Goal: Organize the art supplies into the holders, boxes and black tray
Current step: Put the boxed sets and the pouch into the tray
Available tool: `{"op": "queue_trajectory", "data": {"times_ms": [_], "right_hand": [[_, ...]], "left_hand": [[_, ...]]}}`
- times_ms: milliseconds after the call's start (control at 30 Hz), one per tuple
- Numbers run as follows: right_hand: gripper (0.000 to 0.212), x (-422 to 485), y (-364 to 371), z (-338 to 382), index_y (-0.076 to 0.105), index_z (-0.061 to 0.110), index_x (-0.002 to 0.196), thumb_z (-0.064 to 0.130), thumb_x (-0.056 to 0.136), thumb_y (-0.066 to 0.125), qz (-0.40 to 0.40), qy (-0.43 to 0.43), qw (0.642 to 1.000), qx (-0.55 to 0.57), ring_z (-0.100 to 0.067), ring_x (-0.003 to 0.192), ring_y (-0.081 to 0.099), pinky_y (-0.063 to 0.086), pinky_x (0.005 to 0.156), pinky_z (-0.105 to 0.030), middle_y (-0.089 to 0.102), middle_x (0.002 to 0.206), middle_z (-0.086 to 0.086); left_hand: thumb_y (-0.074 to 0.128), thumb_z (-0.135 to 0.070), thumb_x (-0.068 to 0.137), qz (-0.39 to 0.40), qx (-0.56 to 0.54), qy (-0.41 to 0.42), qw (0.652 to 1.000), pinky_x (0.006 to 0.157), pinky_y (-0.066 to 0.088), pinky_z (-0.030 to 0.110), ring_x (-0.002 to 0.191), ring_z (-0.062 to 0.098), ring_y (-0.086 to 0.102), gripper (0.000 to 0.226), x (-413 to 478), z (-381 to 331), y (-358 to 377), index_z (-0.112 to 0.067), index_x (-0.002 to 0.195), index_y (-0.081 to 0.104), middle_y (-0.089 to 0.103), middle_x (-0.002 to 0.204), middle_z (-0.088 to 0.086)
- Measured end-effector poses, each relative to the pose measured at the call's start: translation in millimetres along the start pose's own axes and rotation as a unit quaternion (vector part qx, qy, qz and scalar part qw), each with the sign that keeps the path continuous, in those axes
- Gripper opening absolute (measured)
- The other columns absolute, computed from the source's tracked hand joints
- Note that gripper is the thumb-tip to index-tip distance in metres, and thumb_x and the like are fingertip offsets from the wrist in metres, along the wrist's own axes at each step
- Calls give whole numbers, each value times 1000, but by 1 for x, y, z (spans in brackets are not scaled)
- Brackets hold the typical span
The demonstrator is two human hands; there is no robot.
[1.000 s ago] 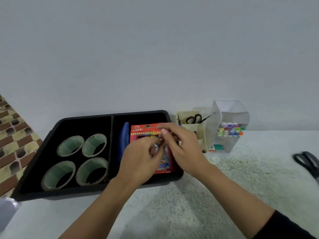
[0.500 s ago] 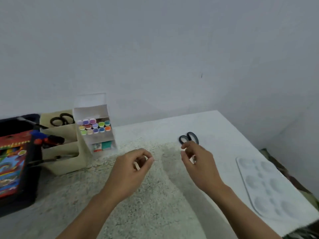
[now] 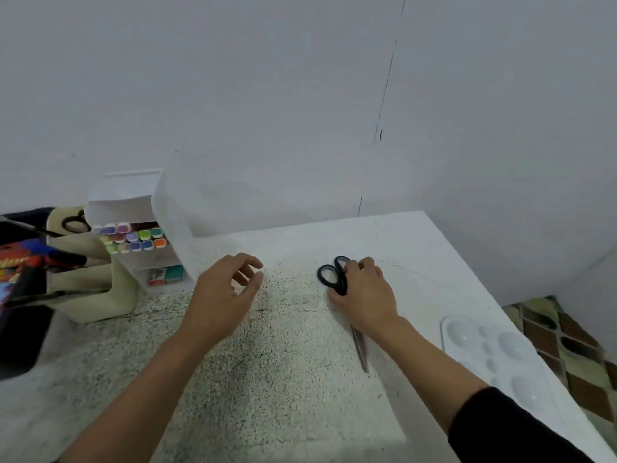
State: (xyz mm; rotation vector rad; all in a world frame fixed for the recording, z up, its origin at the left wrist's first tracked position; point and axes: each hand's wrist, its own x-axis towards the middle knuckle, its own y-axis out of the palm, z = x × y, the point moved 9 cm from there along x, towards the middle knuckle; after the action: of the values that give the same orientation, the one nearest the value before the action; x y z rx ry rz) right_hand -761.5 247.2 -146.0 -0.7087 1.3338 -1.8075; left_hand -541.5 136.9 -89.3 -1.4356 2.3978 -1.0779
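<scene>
1. Grip: your right hand (image 3: 365,297) has its fingers curled over the handles of the scissors (image 3: 339,285). The scissors lie flat on the table (image 3: 300,406), right of centre, with the blades running under your wrist and pointing back at you. Your left hand (image 3: 227,295) hovers, loosely curled and holding nothing.
2. Risk: the hold looks to be on top of the loops, not through them. Lift like that and the blade end may swing down, drag or slip out.
3. Risk: the tips face your forearm, so turn them away before you carry.
4. Risk: the likely target is the beige holder (image 3: 93,292). It already has another pair of scissors (image 3: 75,223) and other tools I can't identify. A crowded slot could snag the handles or tip the holder.
5. Risk: your left hand sits on the straight path to the holder, so move it or go over it.
6. Room: there's open tabletop between your hands and toward you. The marker box (image 3: 167,212) stands just beside the holder, so keep your swing low there.
7. Edges: the white palette (image 3: 494,359) lies near the table's right edge, well apart from the scissors. The black tray (image 3: 16,342) is at far left.
</scene>
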Motion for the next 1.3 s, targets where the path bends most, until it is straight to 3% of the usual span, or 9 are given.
{"op": "queue_trajectory", "data": {"times_ms": [200,400,500,633,733,867,1033,1133,1300], "right_hand": [[35,8,8,25,49,18,95,44,81,68,41,-27,998,24,-28,95,50,46,76,-31,37,109,-6],[48,6,20,83,54,17,101,44,75,83,76,-71,987,123,-13,83,55,49,72,-25,36,112,0],[48,-1,15,128,54,21,100,43,70,85,81,-101,966,222,-7,82,54,43,66,-17,47,107,2],[36,-21,-3,207,54,27,103,27,75,77,121,-174,917,338,-14,85,65,53,68,-25,64,104,2],[43,-36,-22,265,55,30,117,30,79,75,121,-231,883,391,-10,94,67,56,81,-29,66,112,6],[49,-39,-44,318,57,38,120,51,77,76,106,-253,846,457,-16,107,65,56,93,-44,65,116,7],[41,-37,-62,373,54,32,120,40,86,75,67,-274,813,510,-14,107,67,56,96,-42,67,112,11],[46,-23,-75,395,49,23,124,34,87,74,6,-277,815,509,-16,111,65,56,96,-40,62,118,1],[47,11,-91,421,47,20,126,28,89,74,-91,-273,855,432,-23,111,58,55,94,-39,52,120,-5]], "left_hand": [[67,-8,93,-199,54,66,976,64,40,6,74,2,55,18,-23,-10,-83,-16,109,63,58,77,-8],[63,-15,94,-324,173,118,923,88,40,34,105,30,48,23,-29,2,-181,-7,116,66,54,111,13],[62,-23,96,-272,198,93,937,96,32,35,117,30,44,31,-10,18,-210,-15,125,64,53,127,10],[49,-45,96,-161,232,31,959,102,30,48,132,28,36,40,17,54,-234,-30,130,62,47,144,-1],[48,-49,101,-97,290,-25,952,107,25,55,142,28,25,38,26,91,-251,-38,136,54,36,154,-3],[40,-60,98,27,304,-39,951,106,30,53,133,22,39,43,29,130,-246,-40,133,54,46,143,-5],[46,-56,98,108,257,22,960,104,36,53,125,17,50,39,10,155,-230,-48,136,45,40,143,-15],[51,-49,100,93,272,46,957,102,31,48,128,12,47,39,11,160,-235,-43,138,49,40,144,-17],[58,-39,96,82,194,98,973,96,41,46,104,6,53,31,18,154,-241,-50,124,55,52,116,-20]]}}
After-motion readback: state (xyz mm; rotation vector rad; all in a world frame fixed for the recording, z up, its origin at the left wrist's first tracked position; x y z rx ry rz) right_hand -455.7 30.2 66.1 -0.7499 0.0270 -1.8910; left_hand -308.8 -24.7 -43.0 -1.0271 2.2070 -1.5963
